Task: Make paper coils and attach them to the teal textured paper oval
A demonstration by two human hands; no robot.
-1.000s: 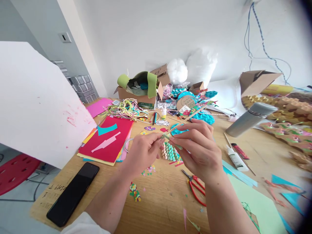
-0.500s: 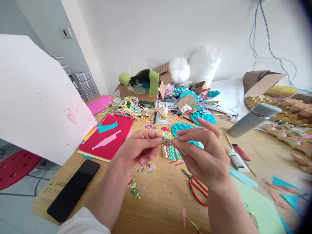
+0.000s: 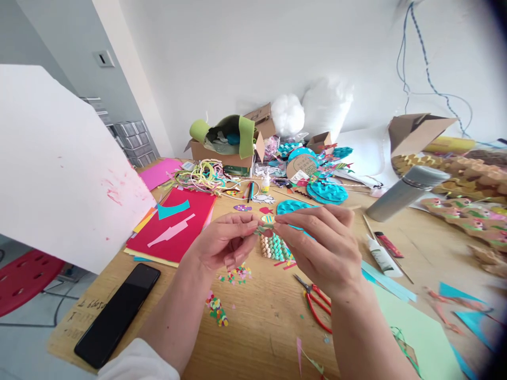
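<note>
Between my two hands, over the middle of the table, is a small pale green strip (image 3: 263,229), curled and partly hidden by fingers; it looks like paper. My left hand (image 3: 227,240) pinches its left end between thumb and forefinger. The fingertips of my right hand (image 3: 322,240) close on its right end. Just beneath sits a block of twisted beige and mint pieces (image 3: 276,247). Red-handled scissors (image 3: 317,303) lie below my right hand. Loose confetti (image 3: 216,309) is scattered below my left hand. Small fish cutouts, one of them purple (image 3: 242,208), lie beyond the hands.
At left are a black phone (image 3: 119,314) and red paper (image 3: 170,227). A grey flask (image 3: 406,192), a white glue tube (image 3: 383,257) and light green paper (image 3: 415,330) are at right. Blue round pieces (image 3: 327,192) and a cardboard box (image 3: 222,152) stand towards the wall.
My right hand has turned, its raised fingers coming down and in towards the strip. The strip looks more curled between the fingertips. The left hand keeps its pinch; the view has shifted slightly.
</note>
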